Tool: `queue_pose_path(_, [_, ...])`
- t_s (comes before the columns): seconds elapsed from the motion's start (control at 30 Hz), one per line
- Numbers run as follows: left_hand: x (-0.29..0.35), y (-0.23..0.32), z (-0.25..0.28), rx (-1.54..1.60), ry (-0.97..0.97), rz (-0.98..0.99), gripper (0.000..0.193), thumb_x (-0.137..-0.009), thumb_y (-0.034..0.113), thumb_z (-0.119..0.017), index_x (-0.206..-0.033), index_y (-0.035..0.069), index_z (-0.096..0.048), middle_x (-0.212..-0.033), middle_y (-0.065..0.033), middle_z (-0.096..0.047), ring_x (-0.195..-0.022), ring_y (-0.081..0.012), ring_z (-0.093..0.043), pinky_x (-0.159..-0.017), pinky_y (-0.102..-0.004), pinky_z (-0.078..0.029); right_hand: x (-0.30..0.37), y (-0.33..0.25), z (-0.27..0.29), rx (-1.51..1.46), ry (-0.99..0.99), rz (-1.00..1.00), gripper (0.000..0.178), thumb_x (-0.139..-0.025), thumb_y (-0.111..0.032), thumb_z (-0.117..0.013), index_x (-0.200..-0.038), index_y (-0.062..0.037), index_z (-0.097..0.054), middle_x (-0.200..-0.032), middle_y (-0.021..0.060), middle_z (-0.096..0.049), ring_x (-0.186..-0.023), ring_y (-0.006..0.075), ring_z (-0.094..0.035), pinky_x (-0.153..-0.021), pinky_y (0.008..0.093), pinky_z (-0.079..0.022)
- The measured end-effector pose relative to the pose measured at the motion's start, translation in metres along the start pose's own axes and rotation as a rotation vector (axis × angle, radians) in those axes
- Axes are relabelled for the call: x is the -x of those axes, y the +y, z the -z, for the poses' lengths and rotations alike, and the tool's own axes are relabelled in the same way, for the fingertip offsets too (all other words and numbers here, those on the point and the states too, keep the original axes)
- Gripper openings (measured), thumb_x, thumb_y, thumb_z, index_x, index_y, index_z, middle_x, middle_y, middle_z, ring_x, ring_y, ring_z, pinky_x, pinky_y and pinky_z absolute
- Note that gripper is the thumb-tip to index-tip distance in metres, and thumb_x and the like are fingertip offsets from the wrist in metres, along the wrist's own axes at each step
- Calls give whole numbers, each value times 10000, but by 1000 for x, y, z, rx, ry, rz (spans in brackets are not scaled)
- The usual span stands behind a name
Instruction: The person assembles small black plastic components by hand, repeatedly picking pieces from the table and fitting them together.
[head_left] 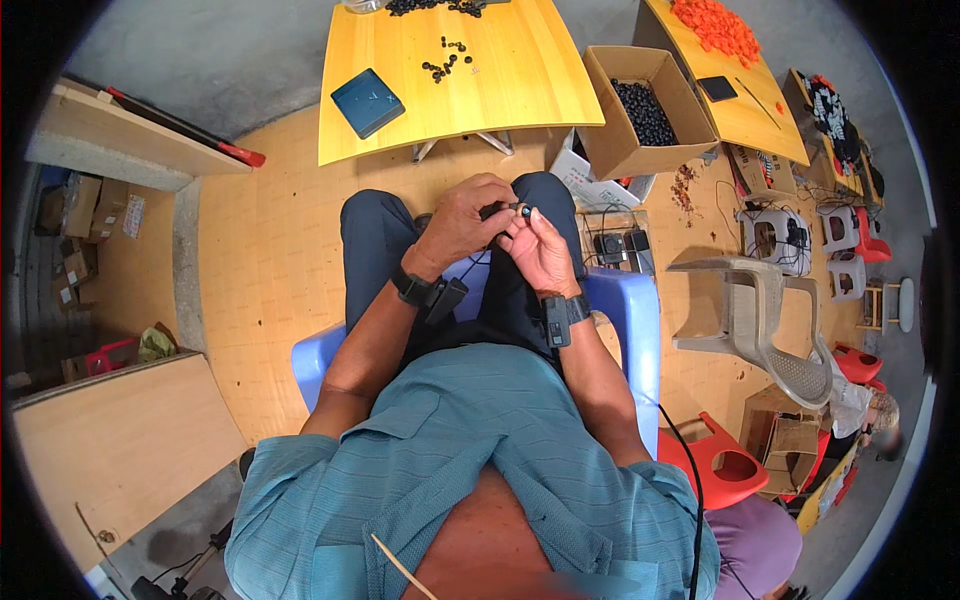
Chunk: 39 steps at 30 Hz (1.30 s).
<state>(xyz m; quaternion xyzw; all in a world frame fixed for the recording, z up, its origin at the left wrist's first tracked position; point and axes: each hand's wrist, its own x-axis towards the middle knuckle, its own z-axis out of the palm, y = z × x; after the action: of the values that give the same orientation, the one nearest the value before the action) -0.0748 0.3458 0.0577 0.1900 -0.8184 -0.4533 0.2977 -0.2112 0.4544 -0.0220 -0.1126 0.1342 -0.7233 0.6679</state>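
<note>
Both hands meet above my lap, near the table's front edge. My left hand (462, 228) is closed, its fingers curled around a small black part (490, 210) that they mostly cover. The fingertips of my right hand (540, 250) pinch a small dark round piece (525, 211) with a pale ring, right beside the left fingertips. Whether the two pieces are joined is too small to tell. On the yellow table (480, 105) ahead lie several loose small black round parts (440, 70) and a flat dark-blue square case (368, 103).
An open cardboard box (612, 75) full of black parts stands right of the table, above a white box (590, 180). Orange pieces (715, 25) cover a second table's far end. A grey plastic chair (750, 310) and red stools (715, 460) are at the right. Someone's purple-clad leg (755, 545) shows lower right.
</note>
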Motion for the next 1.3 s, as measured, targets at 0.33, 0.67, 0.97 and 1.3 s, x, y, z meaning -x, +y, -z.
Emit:
queue_pose_path(0.33, [5,-14,-15,688,72,247,136,-901,28,-648,-1017,-28,-692,-990,-45,-675,-881,-113,-632,-819,-249,-515,4,-1,-31,44,188,12,243,-1007,-256,-548,-1151,-71,-611,-1097,47,-670,-1010,172,-621,-809,330,-514])
queue_pose_path(0.67, [7,-19,-23,879,92,275,157,-905,35,-648,-1046,-27,-684,-1021,-45,-659,-863,-111,-632,-818,-244,-515,5,-1,-31,64,149,28,239,-1009,-268,-546,-1161,-94,-608,-1130,25,-655,-1056,149,-583,-823,319,-468])
queue_pose_path(0.97, [6,-18,-24,814,105,233,138,-879,14,-672,-1007,-26,-703,-1057,-55,-640,-933,-113,-611,-838,-246,-503,4,-2,-28,42,129,31,251,-1016,-256,-536,-1193,-90,-599,-1082,16,-656,-1013,144,-602,-796,315,-484])
queue_pose_path(1.3, [4,-16,-26,694,117,164,144,-875,3,-671,-1016,-15,-699,-1050,-41,-627,-942,-103,-604,-829,-232,-494,3,-1,-32,77,169,45,236,-1025,-244,-519,-1184,-91,-601,-1088,28,-655,-1012,149,-611,-808,321,-494])
